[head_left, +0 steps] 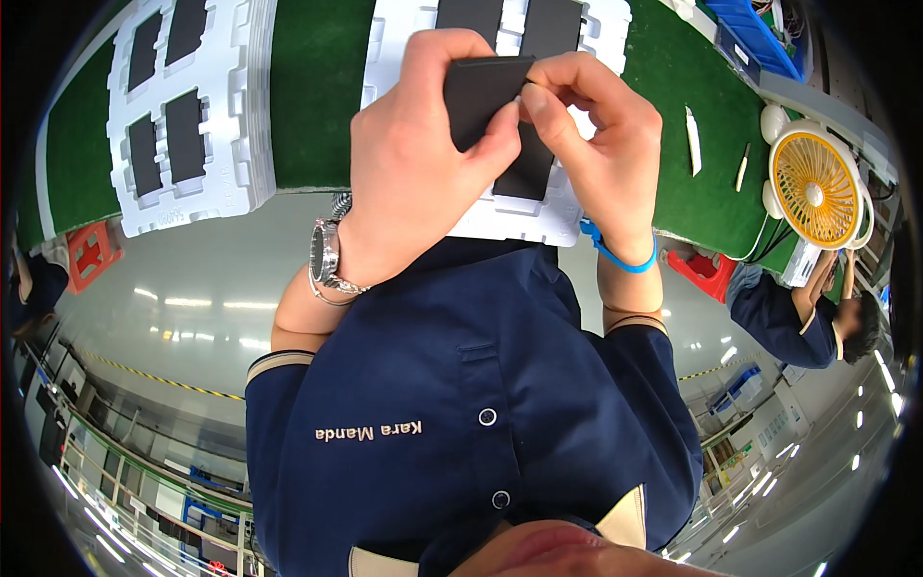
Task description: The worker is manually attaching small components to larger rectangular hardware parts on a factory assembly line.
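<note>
A flat black rectangular piece (478, 94) is held up over the white moulded tray (471, 226). My left hand (409, 135) grips it, fingers behind and thumb across its lower front. My right hand (608, 135) is at the piece's right edge, thumb and forefinger pinched together near its upper corner. Whatever lies between those fingertips is too small to make out. Behind my hands the tray carries several like pieces, one dark piece (525, 181) showing just under the thumbs.
On the left, a stack of white trays (231, 144) holds more black pieces on the green table (310, 115). To the right lie a white-handled tool (692, 141), a thin pen-like tool (742, 167) and a yellow-and-white fan (815, 183). A blue bin (755, 38) stands beyond; a co-worker (803, 317) sits far right.
</note>
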`<state>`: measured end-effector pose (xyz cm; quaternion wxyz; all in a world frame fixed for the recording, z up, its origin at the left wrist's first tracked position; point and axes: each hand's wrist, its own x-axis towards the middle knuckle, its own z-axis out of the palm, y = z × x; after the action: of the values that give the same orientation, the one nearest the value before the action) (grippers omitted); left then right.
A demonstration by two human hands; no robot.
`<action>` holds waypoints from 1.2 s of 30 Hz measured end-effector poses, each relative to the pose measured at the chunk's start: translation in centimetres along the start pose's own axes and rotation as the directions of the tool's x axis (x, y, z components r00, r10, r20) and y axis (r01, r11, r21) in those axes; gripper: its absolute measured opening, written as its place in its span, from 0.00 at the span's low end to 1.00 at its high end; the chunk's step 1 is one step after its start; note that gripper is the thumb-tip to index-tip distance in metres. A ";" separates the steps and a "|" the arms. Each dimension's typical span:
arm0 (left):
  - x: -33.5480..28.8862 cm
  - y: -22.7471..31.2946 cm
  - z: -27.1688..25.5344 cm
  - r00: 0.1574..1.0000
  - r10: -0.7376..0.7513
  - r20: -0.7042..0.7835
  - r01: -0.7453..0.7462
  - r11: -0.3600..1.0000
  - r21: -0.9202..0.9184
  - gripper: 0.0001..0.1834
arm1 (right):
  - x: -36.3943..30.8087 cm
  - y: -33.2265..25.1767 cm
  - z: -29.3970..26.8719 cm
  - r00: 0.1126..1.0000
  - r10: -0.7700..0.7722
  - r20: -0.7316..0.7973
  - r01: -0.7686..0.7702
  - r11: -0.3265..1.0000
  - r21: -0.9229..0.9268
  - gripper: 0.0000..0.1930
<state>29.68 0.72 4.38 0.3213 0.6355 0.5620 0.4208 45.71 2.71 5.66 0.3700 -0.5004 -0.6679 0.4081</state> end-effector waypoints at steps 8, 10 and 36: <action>0.1 0.0 -0.2 0.999 -0.048 0.014 0.048 0.998 -0.047 0.24 | 0.2 0.4 -0.1 0.988 0.146 0.055 -0.156 0.947 0.281 0.05; 0.0 0.0 -0.1 0.998 -0.060 0.020 0.061 0.996 -0.071 0.24 | 0.1 0.3 -0.2 0.981 0.184 0.066 -0.195 0.931 0.309 0.05; -0.2 -1.0 -1.0 0.876 -0.256 0.409 0.479 0.563 -0.673 0.11 | 0.8 1.7 -1.1 0.942 0.192 0.274 -0.317 0.779 0.542 0.11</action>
<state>28.37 0.59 3.88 0.7097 0.3590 0.4064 0.4498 47.15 3.95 4.64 0.3751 -0.4056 -0.4721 0.6869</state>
